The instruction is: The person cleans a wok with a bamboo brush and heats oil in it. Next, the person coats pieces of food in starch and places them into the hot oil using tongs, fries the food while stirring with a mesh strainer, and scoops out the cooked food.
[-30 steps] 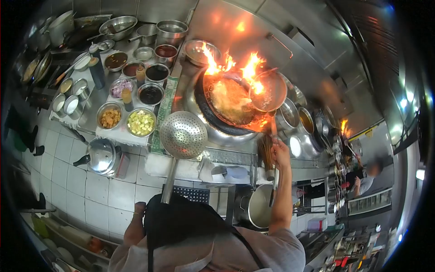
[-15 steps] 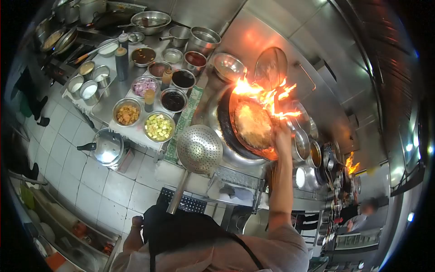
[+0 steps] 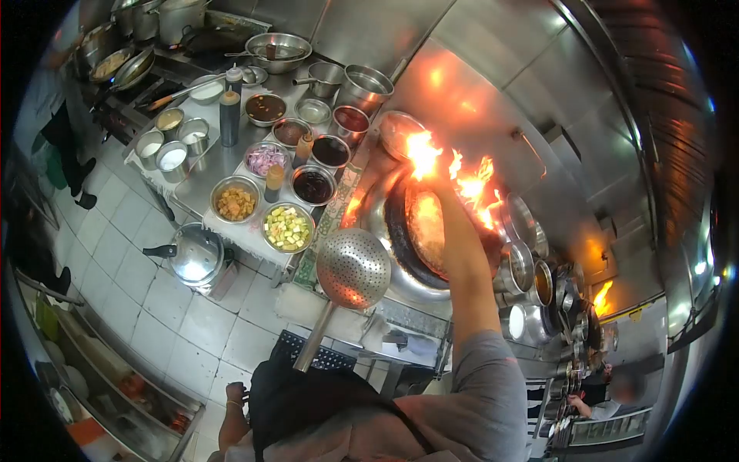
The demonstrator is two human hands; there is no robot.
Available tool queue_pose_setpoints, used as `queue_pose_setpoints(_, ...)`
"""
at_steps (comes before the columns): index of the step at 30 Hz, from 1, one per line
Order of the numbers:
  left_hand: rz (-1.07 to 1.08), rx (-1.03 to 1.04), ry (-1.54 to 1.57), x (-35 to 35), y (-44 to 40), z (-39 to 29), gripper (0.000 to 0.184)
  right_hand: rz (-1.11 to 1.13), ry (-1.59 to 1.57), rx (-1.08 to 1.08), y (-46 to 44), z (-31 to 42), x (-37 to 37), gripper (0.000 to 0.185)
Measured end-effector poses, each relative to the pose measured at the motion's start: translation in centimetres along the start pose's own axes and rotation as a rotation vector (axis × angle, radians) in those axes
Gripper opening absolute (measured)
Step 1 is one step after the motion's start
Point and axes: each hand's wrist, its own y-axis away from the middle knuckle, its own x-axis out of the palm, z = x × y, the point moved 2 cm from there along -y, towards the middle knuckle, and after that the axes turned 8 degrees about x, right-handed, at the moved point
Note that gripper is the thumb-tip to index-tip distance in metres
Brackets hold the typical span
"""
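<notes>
My right arm stretches over the wok point(image 3: 400, 223), which sits in the round metal burner ring. My right hand point(image 3: 437, 187) is at the far part of the wok among flames point(image 3: 475, 185); glare and blur hide its fingers and anything in them. Brown food or liquid point(image 3: 426, 227) glows in the wok. Low beside the black apron hangs my left hand point(image 3: 235, 393), its fingers too small and dark to read. Between the wok and me lies a large perforated strainer point(image 3: 353, 266), its handle pointing at my apron; neither hand touches it.
To the left, a table holds bowls of diced green vegetable point(image 3: 288, 228), brown chunks point(image 3: 235, 202), chopped onion point(image 3: 265, 159) and dark sauces point(image 3: 313, 185), plus squeeze bottles point(image 3: 229, 117). A lidded pressure cooker point(image 3: 195, 256) stands below. Other people are at far left and far right.
My right hand has moved forward and leftward over the wok, deeper among the flames. The view has shifted a little, and more of a person shows at left.
</notes>
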Motion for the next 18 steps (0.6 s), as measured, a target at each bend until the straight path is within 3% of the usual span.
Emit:
queue_pose_setpoints(1, 0.020, -0.071, -0.033, -0.2, 0.7, -0.2, 0.004, -0.100, 0.099, -0.199, 0.3, -0.8, -0.2, 0.029)
queue_pose_setpoints(2, 0.042, -0.141, -0.067, -0.3, 1.4, -0.1, 0.008, 0.007, 0.060, 0.012, 1.1, 0.0, -2.3, 0.028)
queue_pose_setpoints(3, 0.158, -0.010, -0.449, -0.4, 1.8, -0.2, 0.005, 0.102, 0.040, 0.226, 2.2, 1.7, -5.0, 0.028)
queue_pose_setpoints(4, 0.224, 0.139, -0.837, -0.6, 2.2, -0.5, 0.012, 0.066, -0.002, 0.250, 3.8, 3.5, -7.9, 0.028)
queue_pose_setpoints(5, 0.255, 0.195, -0.983, -0.5, 2.3, -0.5, 0.011, 0.021, -0.038, 0.280, 5.4, 4.5, -10.7, 0.029)
queue_pose_setpoints(7, 0.296, 0.214, -1.007, -0.8, 1.4, -0.8, 0.010, -0.162, -0.086, 0.257, 9.5, 6.0, -16.5, 0.031)
queue_pose_setpoints(8, 0.321, 0.220, -1.010, -1.1, 0.5, -1.0, 0.010, -0.089, -0.085, 0.405, 11.0, 4.0, -17.3, 0.030)
queue_pose_setpoints(10, 0.360, 0.245, -0.996, -1.7, -1.8, -2.3, 0.011, -0.191, -0.204, 0.415, 15.0, 3.0, -21.2, 0.032)
queue_pose_setpoints(11, 0.377, 0.260, -0.981, -2.0, -3.2, -2.9, 0.012, -0.179, -0.295, 0.552, 17.3, 2.9, -23.0, 0.028)
queue_pose_setpoints(14, 0.397, 0.262, -0.843, -2.9, -6.7, -5.3, 0.015, -0.316, -0.661, 0.689, 23.6, -2.0, -25.7, 0.024)
queue_pose_setpoints(18, 0.260, -0.162, -0.019, -4.5, -10.5, -8.5, 0.021, -0.460, -1.201, 0.956, 29.7, -4.0, -29.8, 0.022)
